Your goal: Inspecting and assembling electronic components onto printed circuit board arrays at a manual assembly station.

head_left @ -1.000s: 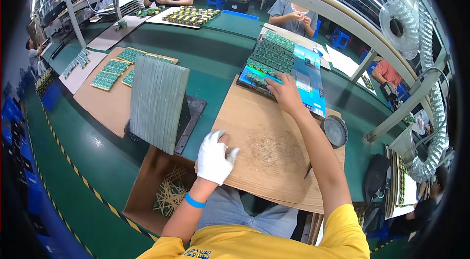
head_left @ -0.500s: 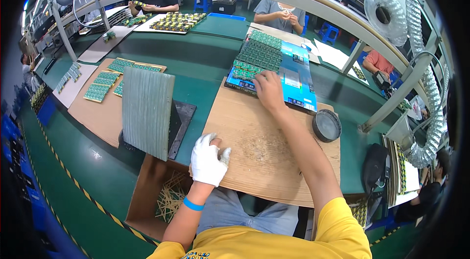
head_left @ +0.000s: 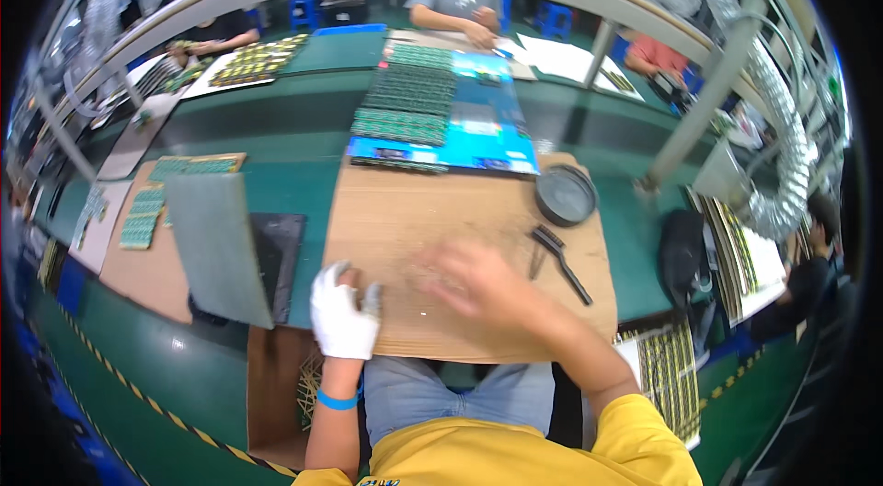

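Note:
My left hand (head_left: pixel 345 313), in a white glove, rests at the near left edge of a brown cardboard sheet (head_left: pixel 377 201). Its thumb and fingers are apart, with nothing visible between them. My bare right hand (head_left: pixel 478 284) is over the middle of the cardboard, smeared by motion, so its fingers cannot be read. To its right lie a black brush (head_left: pixel 563 267) and a thin dark tool whose kind I cannot make out. A round dark dish (head_left: pixel 566 195) stands at the cardboard's far right. Rows of green circuit boards (head_left: pixel 405 91) lie on a blue printed box (head_left: pixel 492 118) beyond.
A tall grey ridged stack (head_left: pixel 216 247) stands left on a black base (head_left: pixel 280 256), with more boards (head_left: pixel 143 215) behind it. Below is an open carton (head_left: pixel 276 394) holding thin sticks. A metal post (head_left: pixel 685 118) rises at right. Co-workers sit across the bench.
My right hand has come back from the boards to the middle of the cardboard. The brush, hidden by my forearm before, now shows. The whole view has shifted.

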### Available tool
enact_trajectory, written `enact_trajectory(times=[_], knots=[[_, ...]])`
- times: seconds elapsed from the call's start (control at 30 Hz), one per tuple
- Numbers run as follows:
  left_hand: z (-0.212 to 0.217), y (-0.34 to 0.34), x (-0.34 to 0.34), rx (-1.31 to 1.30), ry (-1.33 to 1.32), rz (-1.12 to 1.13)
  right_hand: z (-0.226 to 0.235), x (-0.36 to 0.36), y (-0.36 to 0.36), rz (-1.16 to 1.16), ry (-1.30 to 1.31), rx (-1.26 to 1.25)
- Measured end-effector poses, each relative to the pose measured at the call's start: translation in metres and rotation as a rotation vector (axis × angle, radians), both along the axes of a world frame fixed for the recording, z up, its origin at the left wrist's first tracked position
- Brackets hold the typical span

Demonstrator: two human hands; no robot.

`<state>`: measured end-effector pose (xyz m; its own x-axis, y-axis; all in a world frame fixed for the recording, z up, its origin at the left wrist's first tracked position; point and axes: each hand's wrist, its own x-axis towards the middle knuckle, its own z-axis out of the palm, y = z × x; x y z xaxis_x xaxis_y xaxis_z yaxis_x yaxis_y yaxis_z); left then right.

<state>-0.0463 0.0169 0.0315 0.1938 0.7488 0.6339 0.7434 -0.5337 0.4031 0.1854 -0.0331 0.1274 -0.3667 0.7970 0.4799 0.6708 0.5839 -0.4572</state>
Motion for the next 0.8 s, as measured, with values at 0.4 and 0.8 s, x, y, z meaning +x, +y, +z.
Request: enact_trajectory(times=[0.4, 0.8], knots=[[-0.018, 0.023, -0.006, 0.018, 0.113, -0.100, -0.193, 0.104, -0.308, -0.403, 1.395, -0.999], [-0.024, 0.018, -0.006, -0.056, 0.113, -0.042, -0.279, 0.148, -0.442, -1.926, -0.549, -0.370]])
